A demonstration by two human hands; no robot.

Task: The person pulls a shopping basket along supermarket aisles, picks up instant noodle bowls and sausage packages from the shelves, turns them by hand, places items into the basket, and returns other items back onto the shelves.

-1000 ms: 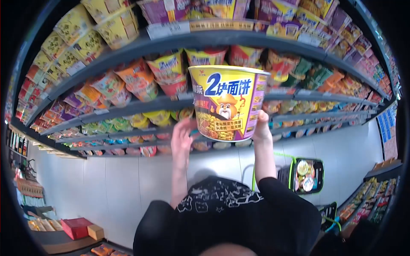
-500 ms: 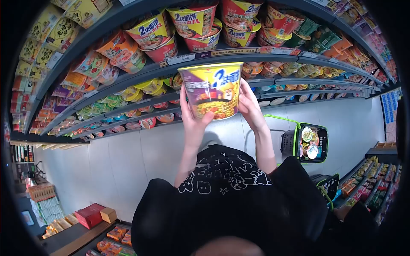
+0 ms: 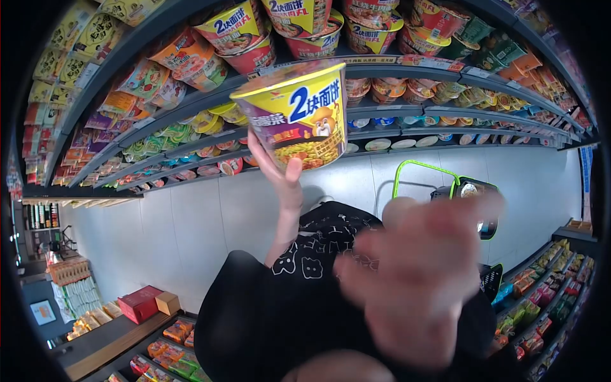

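Note:
A yellow and purple instant noodle bowl (image 3: 307, 118) is in my left hand (image 3: 284, 183), held slightly tilted in front of the shelves. The thumb presses on its front, and the other fingers go round its left side and behind it. Its printed front faces me. My right hand (image 3: 417, 267) is off the bowl, close to the camera and blurred. Its fingers look apart, with nothing visible between them. Behind it, partly covered, stands a black shopping basket (image 3: 487, 233) with a raised green handle (image 3: 396, 179).
Shelves (image 3: 375, 62) stacked with noodle bowls curve across the top. A second basket (image 3: 495, 280) is at the lower right beside a rack of packets (image 3: 531, 280). A red box (image 3: 140, 304) sits on a counter at the lower left. Grey tiled floor (image 3: 184, 223) lies below the shelves.
My right hand has let go of the noodle bowl and come down and right, towards the camera. The bowl, now in my left hand alone, has tilted and shifted slightly up and left.

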